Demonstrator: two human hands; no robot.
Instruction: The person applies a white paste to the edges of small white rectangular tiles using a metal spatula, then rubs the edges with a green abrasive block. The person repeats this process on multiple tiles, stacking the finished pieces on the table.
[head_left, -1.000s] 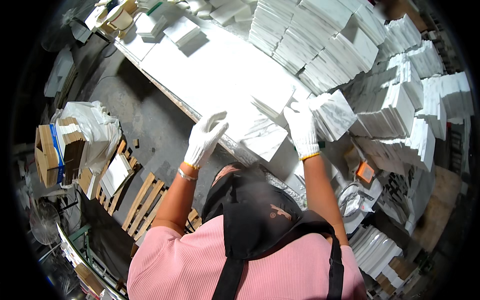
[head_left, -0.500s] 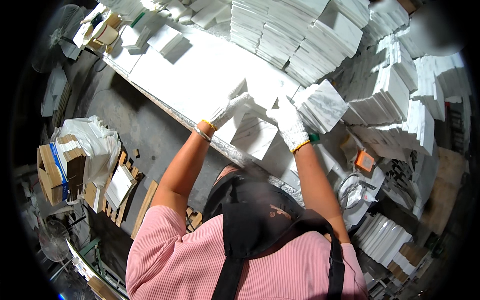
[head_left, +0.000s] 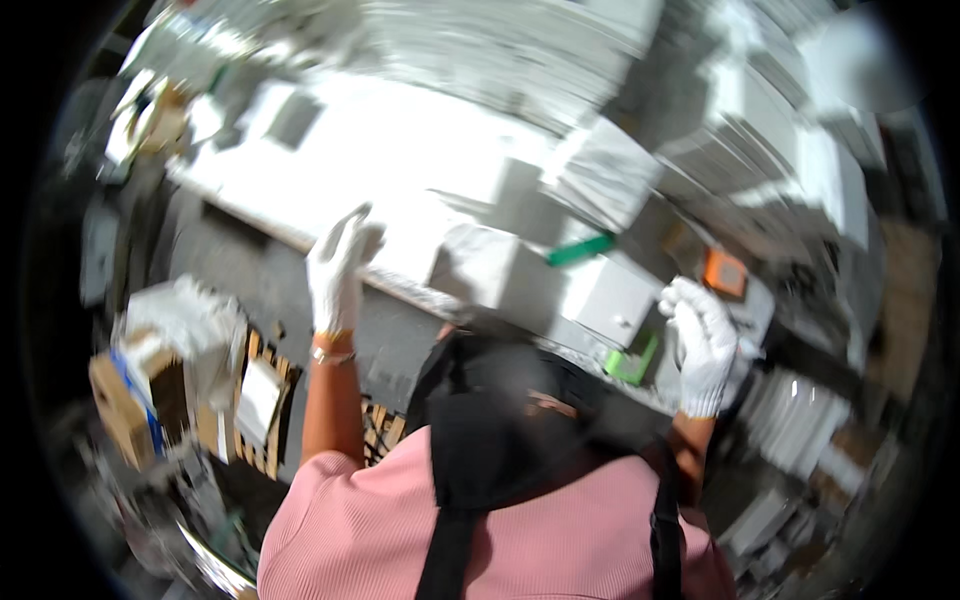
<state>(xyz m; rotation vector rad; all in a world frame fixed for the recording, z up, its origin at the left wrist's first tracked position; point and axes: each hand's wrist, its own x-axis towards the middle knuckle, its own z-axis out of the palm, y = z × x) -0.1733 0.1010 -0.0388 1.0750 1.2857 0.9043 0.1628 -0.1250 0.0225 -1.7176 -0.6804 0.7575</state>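
My left hand (head_left: pixel 338 265), in a white knit glove, hovers over the near edge of the white work table (head_left: pixel 270 190) at the left. Its fingers point away from me, slightly apart, with nothing seen in them. Far to the right, my gloved right hand (head_left: pixel 703 345) has loosely bent fingers and no visible load. Beside it lie a white slab (head_left: pixel 610 298) and a light green object (head_left: pixel 632 362), its kind unclear. Between my hands sits a grey-veined marble tile piece (head_left: pixel 475 262). Behind that are a green bar (head_left: pixel 580 250) and a stack of marble tiles (head_left: pixel 615 172).
Tall rows of marble tiles (head_left: pixel 470 55) line the table's far side, with more stacks (head_left: pixel 750 130) at the right. An orange object (head_left: pixel 724 272) lies beyond my right hand. Left, on the floor, wrapped cartons (head_left: pixel 175 360) stand near a wooden pallet (head_left: pixel 268 430). Motion blurs much of this.
My hands have parted from above the marble tile. The left has swung left and the right has moved right and nearer to me. The whole view has shifted and blurred.
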